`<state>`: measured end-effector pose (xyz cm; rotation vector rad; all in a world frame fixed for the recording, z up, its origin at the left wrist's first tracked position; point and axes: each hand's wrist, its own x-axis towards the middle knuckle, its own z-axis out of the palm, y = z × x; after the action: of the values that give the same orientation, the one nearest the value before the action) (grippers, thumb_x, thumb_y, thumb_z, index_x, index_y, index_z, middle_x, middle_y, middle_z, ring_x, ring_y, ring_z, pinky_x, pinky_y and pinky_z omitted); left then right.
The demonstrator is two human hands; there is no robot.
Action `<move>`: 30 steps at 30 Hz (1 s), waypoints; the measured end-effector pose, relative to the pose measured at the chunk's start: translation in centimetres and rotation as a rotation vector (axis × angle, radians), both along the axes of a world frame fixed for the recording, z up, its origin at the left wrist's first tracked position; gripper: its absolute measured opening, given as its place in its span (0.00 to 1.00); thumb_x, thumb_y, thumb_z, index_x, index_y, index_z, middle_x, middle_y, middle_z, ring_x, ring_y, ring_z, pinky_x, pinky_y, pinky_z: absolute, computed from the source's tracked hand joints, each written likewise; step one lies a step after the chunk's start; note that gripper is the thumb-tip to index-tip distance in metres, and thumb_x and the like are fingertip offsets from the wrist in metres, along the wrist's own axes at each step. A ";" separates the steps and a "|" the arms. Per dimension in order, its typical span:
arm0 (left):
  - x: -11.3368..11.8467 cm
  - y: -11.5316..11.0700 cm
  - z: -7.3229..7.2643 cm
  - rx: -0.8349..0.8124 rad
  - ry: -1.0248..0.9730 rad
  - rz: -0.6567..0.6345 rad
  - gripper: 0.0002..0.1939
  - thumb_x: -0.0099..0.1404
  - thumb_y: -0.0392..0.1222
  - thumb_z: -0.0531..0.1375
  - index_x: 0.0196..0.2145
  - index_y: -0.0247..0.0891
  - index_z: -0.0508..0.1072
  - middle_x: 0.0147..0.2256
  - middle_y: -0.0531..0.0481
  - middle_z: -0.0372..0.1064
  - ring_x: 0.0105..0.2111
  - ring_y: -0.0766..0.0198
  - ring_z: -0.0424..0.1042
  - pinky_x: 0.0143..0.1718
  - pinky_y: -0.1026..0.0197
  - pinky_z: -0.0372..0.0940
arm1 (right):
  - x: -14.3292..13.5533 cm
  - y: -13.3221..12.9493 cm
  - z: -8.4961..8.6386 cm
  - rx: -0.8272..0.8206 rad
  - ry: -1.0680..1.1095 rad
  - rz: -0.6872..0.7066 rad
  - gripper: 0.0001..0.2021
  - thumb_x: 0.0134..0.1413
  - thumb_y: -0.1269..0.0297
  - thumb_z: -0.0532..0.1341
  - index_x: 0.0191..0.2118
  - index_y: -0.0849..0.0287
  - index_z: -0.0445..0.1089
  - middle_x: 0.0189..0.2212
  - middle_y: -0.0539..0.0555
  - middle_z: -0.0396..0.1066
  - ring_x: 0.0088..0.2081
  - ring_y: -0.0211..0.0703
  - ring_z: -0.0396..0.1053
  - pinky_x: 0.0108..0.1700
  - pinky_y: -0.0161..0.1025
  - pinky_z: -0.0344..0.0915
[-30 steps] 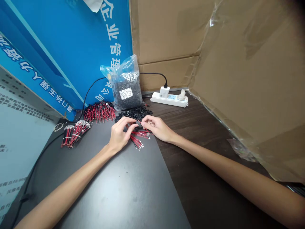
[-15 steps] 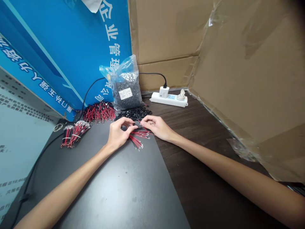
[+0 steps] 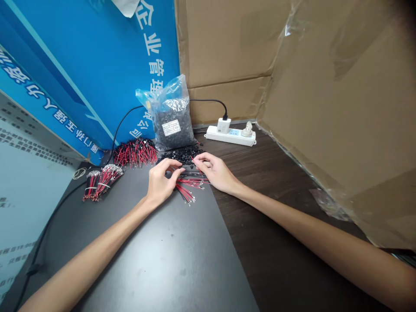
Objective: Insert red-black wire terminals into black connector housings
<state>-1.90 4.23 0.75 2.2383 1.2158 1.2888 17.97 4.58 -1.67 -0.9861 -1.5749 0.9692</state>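
Note:
My left hand (image 3: pixel 161 179) is closed in a pinch over the grey mat. Between its thumb and index finger sits a small black plastic connector housing (image 3: pixel 182 167), hard to make out against the dark pile behind. To its right, my right hand (image 3: pixel 216 172) pinches a thin red wire (image 3: pixel 199 166) near the pile of black housings (image 3: pixel 180 154). Below and between the hands, loose red and black wires (image 3: pixel 188 193) with silvery terminal ends fan out on the mat.
Bundled terminal wires (image 3: pixel 105 180) lie at left, near a heap of red and black wires (image 3: pixel 138 152). Behind stands a clear bag of black parts (image 3: pixel 175 119). A white power strip (image 3: pixel 231 135) with a plugged adapter is at the back. Cardboard walls (image 3: pixel 325 108) enclose the right.
My right hand has moved slightly up and away from my left, and the red wire in it now points up. My left hand has barely shifted.

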 end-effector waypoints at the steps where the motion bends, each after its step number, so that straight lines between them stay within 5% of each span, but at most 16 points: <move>1: 0.0 0.0 0.0 0.013 0.021 -0.012 0.02 0.64 0.39 0.65 0.34 0.38 0.76 0.34 0.50 0.78 0.29 0.65 0.74 0.35 0.60 0.71 | 0.0 -0.1 0.0 0.030 -0.028 -0.016 0.14 0.65 0.53 0.57 0.43 0.59 0.71 0.35 0.54 0.72 0.34 0.41 0.70 0.36 0.38 0.67; 10: -0.1 0.2 -0.3 0.078 0.114 -0.065 0.03 0.64 0.33 0.64 0.34 0.39 0.75 0.33 0.50 0.77 0.29 0.64 0.74 0.35 0.59 0.71 | 0.4 -0.3 0.3 0.237 -0.194 -0.218 0.14 0.71 0.59 0.51 0.41 0.58 0.72 0.35 0.54 0.67 0.34 0.41 0.66 0.39 0.39 0.64; 17: -0.1 -0.1 -0.5 0.205 0.138 -0.274 0.05 0.69 0.32 0.58 0.39 0.38 0.74 0.36 0.47 0.76 0.37 0.63 0.76 0.41 0.59 0.73 | 0.2 -0.8 0.8 0.356 -0.330 -0.166 0.09 0.66 0.63 0.59 0.34 0.57 0.73 0.35 0.54 0.73 0.39 0.45 0.68 0.44 0.43 0.64; 30: 0.2 -0.6 0.1 0.431 0.017 -0.191 0.06 0.66 0.28 0.62 0.38 0.36 0.75 0.35 0.48 0.78 0.36 0.65 0.77 0.39 0.61 0.74 | 0.2 -0.7 0.6 0.384 -0.348 -0.046 0.07 0.65 0.64 0.61 0.36 0.58 0.75 0.33 0.54 0.75 0.37 0.45 0.67 0.42 0.43 0.64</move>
<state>-1.74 3.61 0.81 2.5834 0.7558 1.5727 18.14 3.84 -1.10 -0.9434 -1.9267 0.4492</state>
